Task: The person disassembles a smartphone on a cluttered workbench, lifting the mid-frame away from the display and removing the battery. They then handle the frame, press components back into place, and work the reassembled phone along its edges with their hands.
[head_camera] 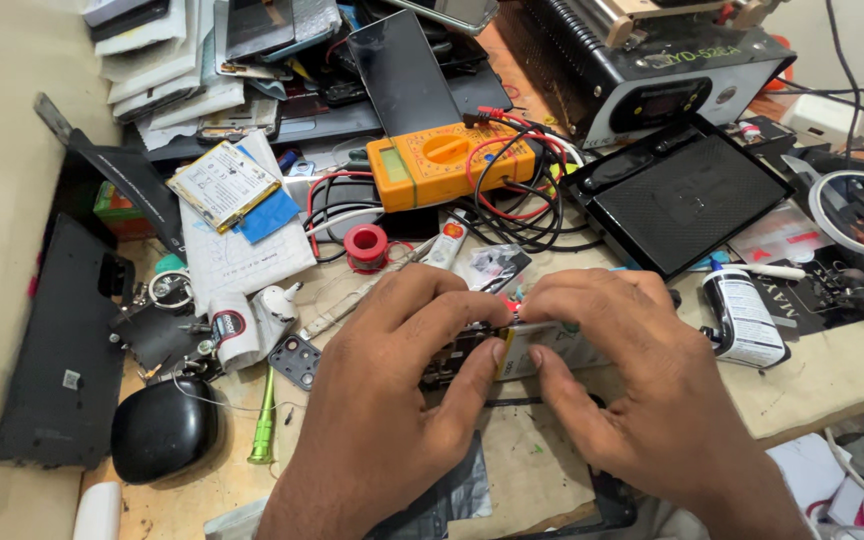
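My left hand (pixel 392 400) and my right hand (pixel 632 380) meet over the middle of the bench, both pinching a small opened phone body (pixel 457 355) with dark circuitry showing. My thumbs and forefingers close on its upper edge, where a small red part (pixel 515 300) peeks out between the fingertips. Most of the device is hidden under my fingers. A small square camera frame (pixel 296 361) lies just left of my left hand.
An orange multimeter (pixel 449 160) with red and black leads sits behind. A black hot-plate pad (pixel 687 195) and a grey machine (pixel 652 70) stand at back right. A small bottle (pixel 747 318), red tape roll (pixel 365 245), green tool (pixel 264 425), black round case (pixel 164 430) and phone back covers (pixel 62 350) crowd the bench.
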Action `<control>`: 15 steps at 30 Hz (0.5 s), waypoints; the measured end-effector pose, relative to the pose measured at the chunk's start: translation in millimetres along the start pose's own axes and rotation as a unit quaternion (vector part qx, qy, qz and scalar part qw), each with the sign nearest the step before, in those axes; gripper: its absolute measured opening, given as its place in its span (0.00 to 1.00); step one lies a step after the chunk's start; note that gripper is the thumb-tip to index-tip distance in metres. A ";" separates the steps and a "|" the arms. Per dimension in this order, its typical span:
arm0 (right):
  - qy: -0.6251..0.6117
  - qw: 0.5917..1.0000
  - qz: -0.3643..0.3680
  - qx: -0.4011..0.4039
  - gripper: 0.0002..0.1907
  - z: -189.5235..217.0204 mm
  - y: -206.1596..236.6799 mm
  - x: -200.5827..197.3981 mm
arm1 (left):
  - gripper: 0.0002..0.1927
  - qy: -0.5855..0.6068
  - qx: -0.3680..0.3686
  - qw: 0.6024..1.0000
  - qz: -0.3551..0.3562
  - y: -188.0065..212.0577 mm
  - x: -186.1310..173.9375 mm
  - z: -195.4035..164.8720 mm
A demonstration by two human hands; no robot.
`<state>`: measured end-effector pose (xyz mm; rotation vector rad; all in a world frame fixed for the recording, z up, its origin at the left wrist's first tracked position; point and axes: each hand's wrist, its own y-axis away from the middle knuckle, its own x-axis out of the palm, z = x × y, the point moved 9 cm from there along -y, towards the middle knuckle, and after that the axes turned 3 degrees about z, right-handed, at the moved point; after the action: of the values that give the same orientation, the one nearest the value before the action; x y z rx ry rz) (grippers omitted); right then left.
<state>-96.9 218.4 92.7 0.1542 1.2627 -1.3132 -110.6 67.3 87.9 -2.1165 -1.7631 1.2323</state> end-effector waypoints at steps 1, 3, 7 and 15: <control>0.000 1.000 -0.001 0.001 0.19 -0.1 0.1 -0.2 | 0.11 0.001 0.001 1.000 -0.001 -0.3 0.2 -0.1; -0.002 1.000 -0.003 -0.002 0.19 0.5 0.3 -0.4 | 0.11 0.002 0.002 1.000 -0.001 -0.9 0.7 -0.4; 0.001 1.000 -0.005 -0.017 0.19 2.1 0.7 -0.1 | 0.11 -0.011 0.012 1.000 -0.005 -1.7 0.8 -2.8; 0.005 0.999 -0.007 -0.031 0.19 2.2 0.9 0.8 | 0.11 -0.099 0.069 0.993 0.000 -0.9 4.0 -11.6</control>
<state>-95.1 216.7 92.5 0.1090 1.3129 -1.2846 -103.9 75.6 94.0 -1.9781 -1.6938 1.5647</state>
